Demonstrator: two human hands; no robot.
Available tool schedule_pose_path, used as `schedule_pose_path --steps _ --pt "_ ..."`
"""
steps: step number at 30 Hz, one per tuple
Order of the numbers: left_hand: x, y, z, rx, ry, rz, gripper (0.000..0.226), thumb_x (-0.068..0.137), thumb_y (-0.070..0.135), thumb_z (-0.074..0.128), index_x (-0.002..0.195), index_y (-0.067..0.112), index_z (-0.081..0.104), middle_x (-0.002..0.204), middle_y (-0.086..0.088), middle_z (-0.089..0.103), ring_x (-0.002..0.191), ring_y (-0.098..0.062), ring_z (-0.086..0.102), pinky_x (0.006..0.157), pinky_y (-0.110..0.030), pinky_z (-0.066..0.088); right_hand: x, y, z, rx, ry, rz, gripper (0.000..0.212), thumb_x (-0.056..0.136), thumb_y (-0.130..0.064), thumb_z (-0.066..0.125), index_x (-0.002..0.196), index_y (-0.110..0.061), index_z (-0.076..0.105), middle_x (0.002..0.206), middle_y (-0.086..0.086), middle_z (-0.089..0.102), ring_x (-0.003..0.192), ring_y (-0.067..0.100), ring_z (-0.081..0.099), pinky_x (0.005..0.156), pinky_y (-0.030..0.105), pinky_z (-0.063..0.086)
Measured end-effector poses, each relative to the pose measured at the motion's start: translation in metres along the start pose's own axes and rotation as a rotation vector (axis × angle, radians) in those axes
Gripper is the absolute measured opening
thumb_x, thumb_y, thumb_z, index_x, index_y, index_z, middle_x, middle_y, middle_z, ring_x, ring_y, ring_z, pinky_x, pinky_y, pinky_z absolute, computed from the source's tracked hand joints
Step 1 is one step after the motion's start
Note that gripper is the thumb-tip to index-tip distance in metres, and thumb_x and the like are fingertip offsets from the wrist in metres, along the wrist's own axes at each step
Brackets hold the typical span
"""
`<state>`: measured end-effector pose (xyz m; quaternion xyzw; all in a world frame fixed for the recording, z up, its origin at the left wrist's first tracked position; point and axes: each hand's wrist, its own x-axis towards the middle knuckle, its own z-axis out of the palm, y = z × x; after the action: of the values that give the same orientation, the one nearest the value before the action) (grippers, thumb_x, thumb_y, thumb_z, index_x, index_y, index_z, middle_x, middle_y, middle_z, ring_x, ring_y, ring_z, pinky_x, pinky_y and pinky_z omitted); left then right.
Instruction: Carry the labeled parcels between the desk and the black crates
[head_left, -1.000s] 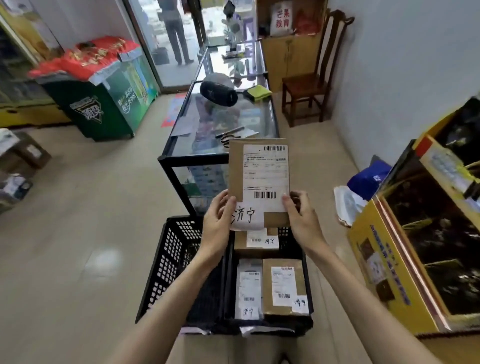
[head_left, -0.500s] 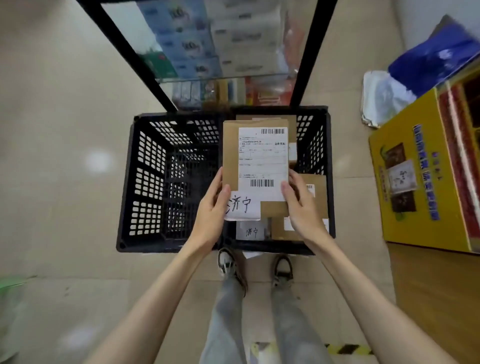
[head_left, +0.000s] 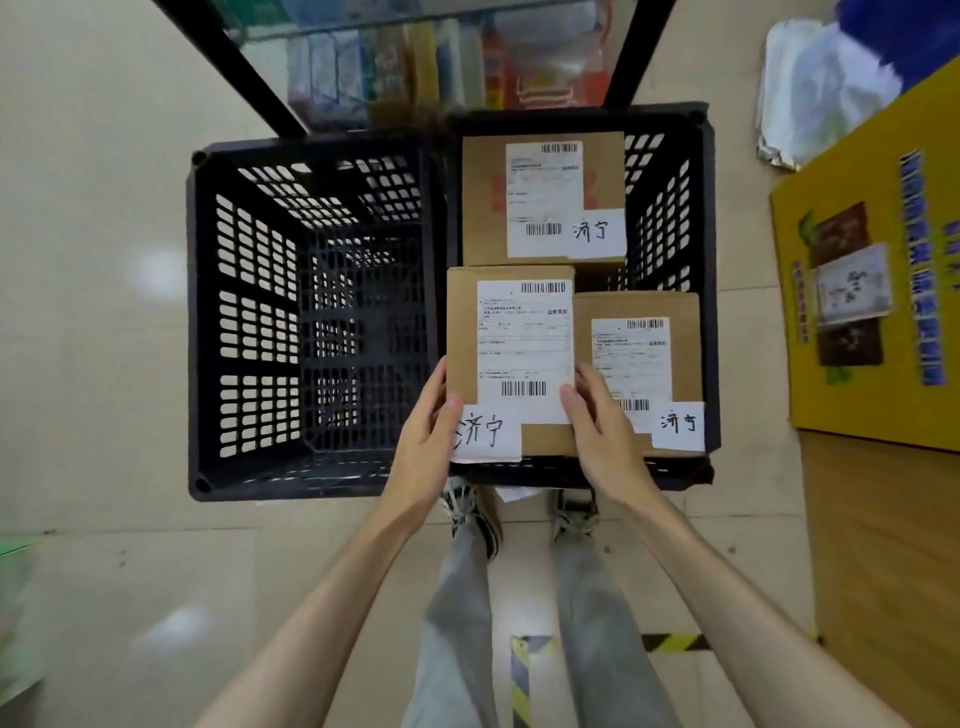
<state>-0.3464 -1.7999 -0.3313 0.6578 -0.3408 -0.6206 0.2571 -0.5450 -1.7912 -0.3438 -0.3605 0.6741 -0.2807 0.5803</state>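
Note:
I hold a flat brown labeled parcel (head_left: 511, 358) by its near end over the near left corner of the right black crate (head_left: 707, 291). My left hand (head_left: 423, 441) grips its left edge, thumb on the handwritten white tag. My right hand (head_left: 605, 436) grips its right edge, thumb on the shipping label. Two more brown labeled parcels lie in that crate: one at the far side (head_left: 543, 200), one at the near right (head_left: 644, 364). The left black crate (head_left: 208, 322) shows only its slotted floor and walls.
A black-framed glass display counter (head_left: 452, 57) with packaged goods stands just beyond the crates. A yellow printed carton (head_left: 872, 270) stands at the right on a wooden surface (head_left: 883, 571); white and blue bags (head_left: 821, 88) lie behind it. My shoes touch the crates' near side.
My head tilted down from the shop view to straight over the crates. Both hands lowered the parcel from chest height into the right crate's near left corner.

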Motion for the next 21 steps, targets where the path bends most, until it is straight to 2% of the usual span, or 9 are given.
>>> schedule_pose_path --steps 3,6,9,10,12,14,17,21 --pt "0.007 -0.01 0.002 0.02 -0.023 -0.018 0.05 0.11 0.025 0.043 0.158 0.032 0.032 0.149 0.016 0.052 0.135 0.0 0.051 0.117 -0.037 0.04 0.004 0.01 0.001 0.006 0.007 0.02 0.041 0.107 -0.027 0.041 0.148 -0.021 0.041 0.135 -0.011 0.057 0.118 -0.012 0.051 0.102 0.016 0.044" --pt "0.012 -0.019 0.003 0.035 -0.032 -0.028 0.05 0.11 0.025 0.042 0.158 0.033 0.03 0.15 0.016 0.051 0.136 -0.002 0.05 0.118 -0.04 0.04 0.007 0.016 0.002 -0.027 0.004 0.027 0.042 0.107 -0.029 0.041 0.149 -0.022 0.041 0.137 -0.01 0.057 0.12 -0.006 0.052 0.103 0.016 0.043" --pt "0.014 -0.027 0.005 0.061 -0.047 -0.017 0.053 0.109 0.032 0.043 0.159 0.035 0.027 0.154 0.016 0.047 0.14 -0.003 0.045 0.12 -0.043 0.037 0.01 0.02 0.003 -0.055 0.02 0.014 0.038 0.108 -0.025 0.04 0.146 -0.022 0.043 0.128 -0.02 0.056 0.11 -0.025 0.047 0.092 0.0 0.037" --pt "0.014 -0.03 0.006 0.08 -0.054 -0.008 0.054 0.109 0.036 0.043 0.16 0.036 0.025 0.155 0.016 0.045 0.142 -0.003 0.043 0.12 -0.044 0.036 0.011 0.022 0.004 -0.071 0.034 0.012 0.037 0.108 -0.025 0.039 0.145 -0.022 0.044 0.124 -0.025 0.054 0.109 -0.027 0.045 0.092 -0.001 0.036" --pt "0.016 -0.034 0.007 0.136 -0.051 0.011 0.057 0.106 0.048 0.044 0.159 0.041 0.024 0.156 0.019 0.042 0.143 -0.001 0.039 0.121 -0.044 0.034 0.014 0.025 0.005 -0.109 0.065 -0.006 0.038 0.109 -0.027 0.039 0.146 -0.026 0.045 0.125 -0.021 0.056 0.119 -0.012 0.049 0.103 0.015 0.04" --pt "0.019 -0.039 0.006 0.228 -0.026 0.04 0.054 0.106 0.051 0.042 0.158 0.045 0.026 0.15 0.016 0.047 0.141 -0.001 0.039 0.12 -0.041 0.034 0.016 0.028 0.005 -0.149 0.072 -0.017 0.038 0.108 -0.029 0.039 0.145 -0.028 0.047 0.122 -0.014 0.056 0.122 0.008 0.05 0.107 0.031 0.041" --pt "0.025 -0.046 -0.001 0.369 0.001 0.075 0.049 0.109 0.038 0.042 0.156 0.044 0.032 0.124 0.0 0.055 0.123 -0.011 0.045 0.11 -0.038 0.041 0.016 0.032 0.006 -0.198 0.053 -0.016 0.038 0.107 -0.025 0.043 0.146 -0.023 0.046 0.112 -0.017 0.052 0.116 0.009 0.047 0.101 0.025 0.038" --pt "0.032 -0.055 -0.007 0.487 0.006 0.081 0.051 0.106 0.031 0.047 0.155 0.04 0.036 0.111 -0.004 0.054 0.109 -0.01 0.047 0.098 -0.03 0.046 0.019 0.043 0.009 -0.304 0.037 -0.022 0.036 0.107 -0.025 0.043 0.143 -0.02 0.049 0.12 -0.006 0.056 0.112 0.008 0.047 0.087 0.011 0.036"
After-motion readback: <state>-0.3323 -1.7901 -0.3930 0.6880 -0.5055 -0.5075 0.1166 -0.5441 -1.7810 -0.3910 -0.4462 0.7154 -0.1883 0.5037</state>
